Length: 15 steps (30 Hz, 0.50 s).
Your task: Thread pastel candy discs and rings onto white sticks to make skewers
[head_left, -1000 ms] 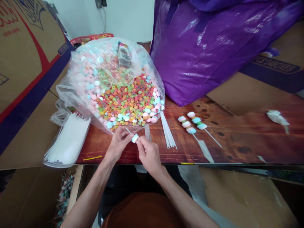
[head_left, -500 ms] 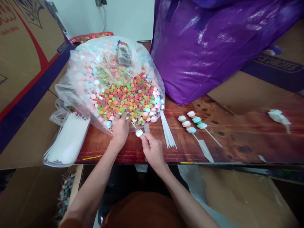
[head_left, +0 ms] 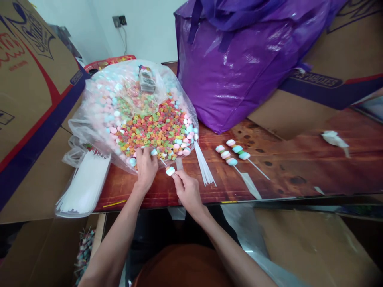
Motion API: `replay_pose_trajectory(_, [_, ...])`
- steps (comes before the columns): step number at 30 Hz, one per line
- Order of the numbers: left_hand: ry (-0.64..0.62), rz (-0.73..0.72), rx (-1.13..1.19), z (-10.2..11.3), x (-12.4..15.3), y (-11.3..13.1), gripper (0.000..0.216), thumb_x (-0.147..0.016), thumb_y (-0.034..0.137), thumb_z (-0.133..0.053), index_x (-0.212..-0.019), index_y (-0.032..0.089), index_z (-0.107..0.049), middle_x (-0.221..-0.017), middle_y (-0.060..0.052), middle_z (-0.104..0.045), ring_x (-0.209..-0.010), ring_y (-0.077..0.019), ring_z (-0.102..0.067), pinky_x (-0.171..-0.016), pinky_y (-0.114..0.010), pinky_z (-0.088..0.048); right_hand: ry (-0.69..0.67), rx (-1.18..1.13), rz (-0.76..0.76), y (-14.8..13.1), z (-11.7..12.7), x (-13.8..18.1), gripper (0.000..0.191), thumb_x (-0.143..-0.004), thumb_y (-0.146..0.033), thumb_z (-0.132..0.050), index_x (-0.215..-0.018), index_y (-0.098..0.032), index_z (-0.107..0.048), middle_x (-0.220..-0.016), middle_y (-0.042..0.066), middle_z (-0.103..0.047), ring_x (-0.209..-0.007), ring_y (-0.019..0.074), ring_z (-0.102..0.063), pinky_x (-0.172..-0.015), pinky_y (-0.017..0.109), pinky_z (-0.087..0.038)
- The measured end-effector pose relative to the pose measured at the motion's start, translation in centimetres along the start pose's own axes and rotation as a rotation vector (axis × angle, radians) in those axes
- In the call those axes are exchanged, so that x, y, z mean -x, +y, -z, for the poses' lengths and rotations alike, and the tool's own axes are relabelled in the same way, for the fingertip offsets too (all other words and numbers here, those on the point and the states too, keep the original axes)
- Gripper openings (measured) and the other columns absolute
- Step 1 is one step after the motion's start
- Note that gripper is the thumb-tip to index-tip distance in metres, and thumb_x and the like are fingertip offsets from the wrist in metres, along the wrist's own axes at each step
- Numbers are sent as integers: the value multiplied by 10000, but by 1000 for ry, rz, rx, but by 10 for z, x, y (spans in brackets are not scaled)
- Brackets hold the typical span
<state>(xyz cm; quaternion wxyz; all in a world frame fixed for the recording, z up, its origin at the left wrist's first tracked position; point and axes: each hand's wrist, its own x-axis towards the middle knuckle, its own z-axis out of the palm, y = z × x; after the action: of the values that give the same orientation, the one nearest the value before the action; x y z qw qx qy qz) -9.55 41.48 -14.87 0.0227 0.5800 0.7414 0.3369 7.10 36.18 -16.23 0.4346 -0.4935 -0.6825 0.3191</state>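
Note:
My right hand (head_left: 188,189) pinches a white stick just below a blue-and-white marshmallow (head_left: 170,171) threaded on it. An orange gummy ring sits above that marshmallow, and the stick's bare tip (head_left: 163,162) points up toward the candy. At the near edge of the pile, my left hand (head_left: 146,169) has its fingers curled, with a pale blue marshmallow (head_left: 153,152) against the fingertips. Coloured gummy rings (head_left: 155,131) and pastel marshmallows (head_left: 186,152) fill a clear plastic bag (head_left: 80,119). Two threaded candy skewers (head_left: 226,154) (head_left: 238,149) lie to the right on the wooden table (head_left: 281,159).
Several loose white sticks (head_left: 205,165) lean by the bag's right edge. A pack of white sticks (head_left: 85,183) lies left. A small stack of labels (head_left: 146,79) rests on the bag. Behind stand a purple bag (head_left: 227,71) and printed cartons (head_left: 32,91) (head_left: 314,95).
The view has tilted up and shifted right, so everything sits further left and mostly lower. My left fingers stay at the pile's edge; my right hand keeps its hold on the stick.

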Motion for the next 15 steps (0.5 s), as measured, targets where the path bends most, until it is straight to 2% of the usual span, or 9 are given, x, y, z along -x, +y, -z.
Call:
replay_pose_trajectory(2, [-4, 16, 188, 7, 8, -3, 190, -837, 177, -617, -1025, 165, -644, -1040, -99, -611, -923, -216, -620, -837, -361, -525, -6, -7, -4, 0, 2, 0, 285, -983, -299, -457, -796, -172, -629, -567, -35, -488, -497, 98, -428, -526, 223, -312])
replay_pose_trajectory(5, [-158, 141, 496, 16, 23, -8, 189, -797, 246, -654, -968, 182, -603, -909, -37, -666, -827, -173, -642, -763, -309, -514, -39, 0, -9, -2, 5, 1, 285, -981, -298, -457, -778, -177, -615, -572, -36, -483, -500, 98, -419, -527, 224, -309])
replay_pose_trajectory(8, [-288, 321, 802, 20, 35, -9, 330, -722, 289, -703, -1012, 166, -604, -893, -35, -708, -779, -167, -665, -750, -310, -531, -86, 14, -14, -3, 8, 4, 287, -984, -303, -453, -774, -181, -607, -578, -35, -483, -508, 101, -420, -534, 228, -310])
replay_pose_trajectory(11, [-295, 428, 967, 22, 38, -8, 440, -663, 301, -748, -1066, 152, -652, -950, -47, -741, -797, -164, -671, -799, -321, -543, -139, 19, -15, -5, 9, 7, 294, -991, -313, -448, -780, -184, -606, -595, -30, -495, -530, 105, -445, -551, 230, -318])
replay_pose_trajectory(15, [-254, 440, 1007, 24, 38, -6, 388, -653, 300, -769, -1007, 158, -696, -960, -44, -753, -871, -175, -678, -844, -315, -540, -179, 35, -28, -7, 8, 11, 310, -998, -320, -429, -769, -186, -588, -617, -24, -503, -550, 108, -460, -579, 233, -328])
